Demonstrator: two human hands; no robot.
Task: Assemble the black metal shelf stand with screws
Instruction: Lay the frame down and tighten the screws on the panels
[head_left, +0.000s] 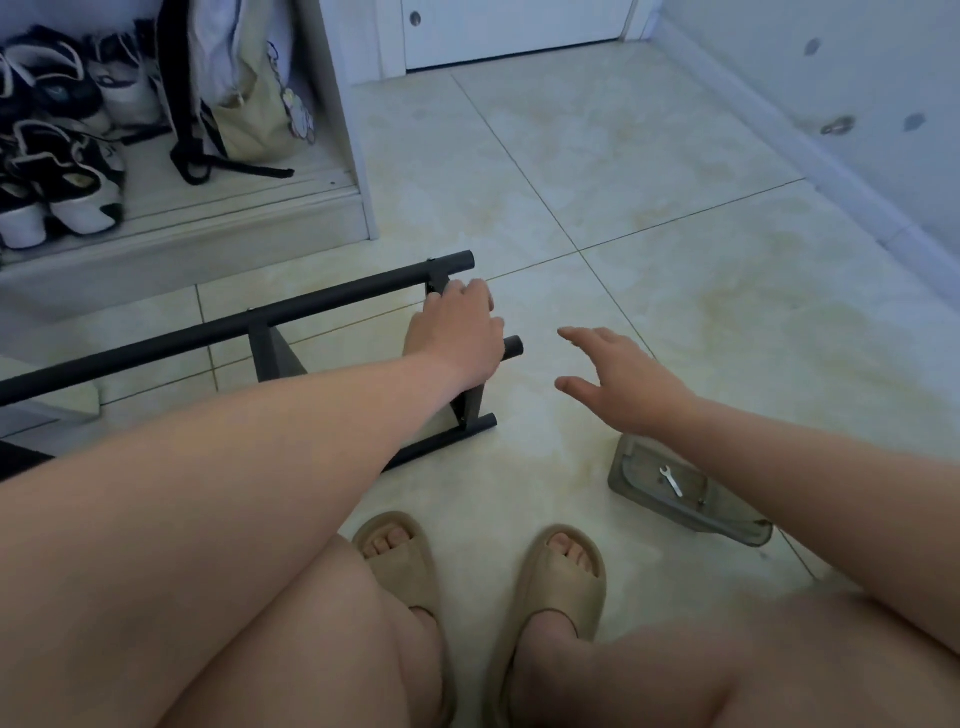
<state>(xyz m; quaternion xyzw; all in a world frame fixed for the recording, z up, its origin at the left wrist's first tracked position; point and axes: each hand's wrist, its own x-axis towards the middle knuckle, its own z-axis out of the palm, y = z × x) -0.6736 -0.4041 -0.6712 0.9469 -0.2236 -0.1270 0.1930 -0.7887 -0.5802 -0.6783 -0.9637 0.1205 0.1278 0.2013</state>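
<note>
On the tiled floor (597, 171), left of centre, lies the black metal shelf stand (270, 317), partly built. Its long round bars run from the left edge toward the middle, joined by flat cross brackets; three bar ends show near the centre, one far, one mid, one near.

Left hand (457, 338) rests on the right end of the stand, palm down, fingers curled over the end bracket between the far and middle bars. Grip looks closed on the frame, though the fingertips are hidden behind the hand.

Right hand (618, 384) hovers just right of the stand, apart from it, fingers spread, thumb out, holding nothing.

Clear plastic tray (685, 491) sits on the floor near and right, below the right forearm. Inside it lies a small silver wrench (671, 480); other small bits in the tray are too small to tell.

Person is seated or crouched, bare knees in the near foreground, feet in tan slide sandals (550, 587) flat on the tiles.

Far left, a white cabinet (358, 156) stands open with a low shelf holding black-and-white shoes (62, 171) and a pale cloth bag (249, 104) with black straps. White door (519, 31) at the far wall; a light wall with small marks runs along the right.
</note>
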